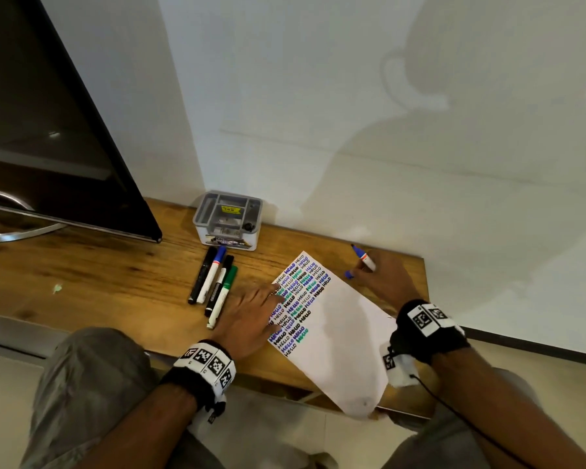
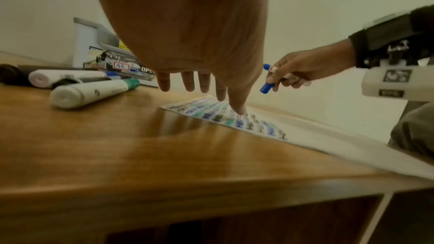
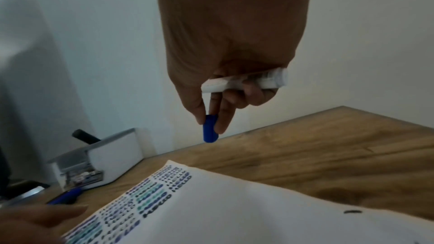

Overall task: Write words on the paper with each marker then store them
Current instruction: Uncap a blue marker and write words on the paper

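Light, rigid blue marker (image 1: 366, 258) is being held mid-barrel in curled right hand (image 1: 383, 277) fingers, its slippery cap (image 3: 210, 129) pinched separately, while thin paper (image 1: 335, 333) is being pinned near the bench's front edge by spread left hand (image 1: 251, 316).

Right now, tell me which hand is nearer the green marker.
Left. The left hand rests on the paper beside the green marker; the right hand is across the paper.

paper (image 1: 335, 336) white, blue/teal/black words | cap (image 3: 210, 129) blue | table (image 1: 99, 275) brown woodgrain
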A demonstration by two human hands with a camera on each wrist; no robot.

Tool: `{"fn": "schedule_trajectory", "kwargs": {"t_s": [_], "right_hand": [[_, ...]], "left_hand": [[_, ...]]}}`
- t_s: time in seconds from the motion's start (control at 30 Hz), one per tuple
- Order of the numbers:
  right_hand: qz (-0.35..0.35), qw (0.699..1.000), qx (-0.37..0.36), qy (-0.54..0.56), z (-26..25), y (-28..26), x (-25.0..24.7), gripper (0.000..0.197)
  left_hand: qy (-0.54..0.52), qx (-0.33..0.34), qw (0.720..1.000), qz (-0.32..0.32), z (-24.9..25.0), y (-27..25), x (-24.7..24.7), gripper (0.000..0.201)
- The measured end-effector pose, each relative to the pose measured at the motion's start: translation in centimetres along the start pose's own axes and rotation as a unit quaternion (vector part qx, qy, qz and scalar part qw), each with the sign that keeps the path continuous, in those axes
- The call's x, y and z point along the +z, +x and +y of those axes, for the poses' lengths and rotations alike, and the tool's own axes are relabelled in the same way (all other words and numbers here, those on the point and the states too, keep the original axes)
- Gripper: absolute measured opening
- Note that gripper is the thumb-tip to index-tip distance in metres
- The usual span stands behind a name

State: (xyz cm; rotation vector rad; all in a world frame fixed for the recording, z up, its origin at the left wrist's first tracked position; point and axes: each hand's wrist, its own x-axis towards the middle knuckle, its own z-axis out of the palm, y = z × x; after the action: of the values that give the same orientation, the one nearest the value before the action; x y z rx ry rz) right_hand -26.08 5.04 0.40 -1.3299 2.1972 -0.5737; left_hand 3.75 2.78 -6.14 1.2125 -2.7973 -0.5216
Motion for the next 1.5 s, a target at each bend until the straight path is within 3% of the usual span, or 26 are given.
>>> {"fn": "schedule_trajectory", "kwargs": {"t_s": [0.23,0.5,0.57,0.67,0.77,0.83,0.9,1.0,1.13,1.2,1.33,1.43,1.5], "right_hand": [[-0.023,0.997,0.027,-0.075,1.9,2.5,-0.6,0.021],[-0.026,0.998,0.039,-0.050,1.9,2.6,-0.3,0.018],[0.002,1.000,0.021,-0.014,1.3,2.0,-1.1,0.025],[0.052,0.990,-0.016,0.127,0.2,0.2,-2.0,0.034],[0.021,0.978,-0.044,0.202,-0.7,-2.1,-1.2,0.027],[-0.032,0.958,-0.076,0.273,-1.0,-3.7,0.0,0.020],[-0.079,0.921,-0.091,0.370,-1.0,-4.9,1.4,0.033],[-0.155,0.859,-0.068,0.484,-0.7,-6.2,2.7,0.020],[-0.224,0.773,-0.035,0.592,0.5,-7.3,3.9,0.036],[-0.216,0.784,-0.057,0.580,1.2,-7.6,4.5,0.037],[-0.138,0.862,-0.064,0.483,2.0,-7.7,6.0,0.007],[-0.102,0.891,-0.057,0.439,2.3,-7.5,7.0,0.019],[-0.090,0.910,-0.084,0.396,2.5,-7.3,7.4,0.016]], "left_hand": [[0.057,0.013,0.998,-0.004,-1.4,0.4,2.5,0.062],[0.059,0.030,0.997,0.026,-1.9,-0.1,3.7,0.058],[0.059,0.030,0.997,0.029,-1.8,-0.1,3.7,0.058],[0.054,0.032,0.997,0.039,-1.8,-0.1,3.8,0.057],[0.048,0.034,0.997,0.048,-1.9,-0.1,3.9,0.054],[0.045,0.034,0.997,0.052,-2.0,-0.1,3.9,0.053],[0.042,0.032,0.997,0.054,-2.0,-0.1,3.9,0.052],[0.042,0.027,0.997,0.053,-1.9,0.0,3.9,0.052],[0.039,0.026,0.997,0.056,-1.9,0.0,3.7,0.051],[0.039,0.024,0.997,0.055,-1.8,0.0,3.7,0.051],[0.043,0.019,0.998,0.052,-1.8,0.1,3.7,0.052],[0.042,0.020,0.997,0.054,-1.8,0.1,3.7,0.051],[0.041,0.021,0.997,0.058,-1.8,0.1,3.8,0.050]]}}
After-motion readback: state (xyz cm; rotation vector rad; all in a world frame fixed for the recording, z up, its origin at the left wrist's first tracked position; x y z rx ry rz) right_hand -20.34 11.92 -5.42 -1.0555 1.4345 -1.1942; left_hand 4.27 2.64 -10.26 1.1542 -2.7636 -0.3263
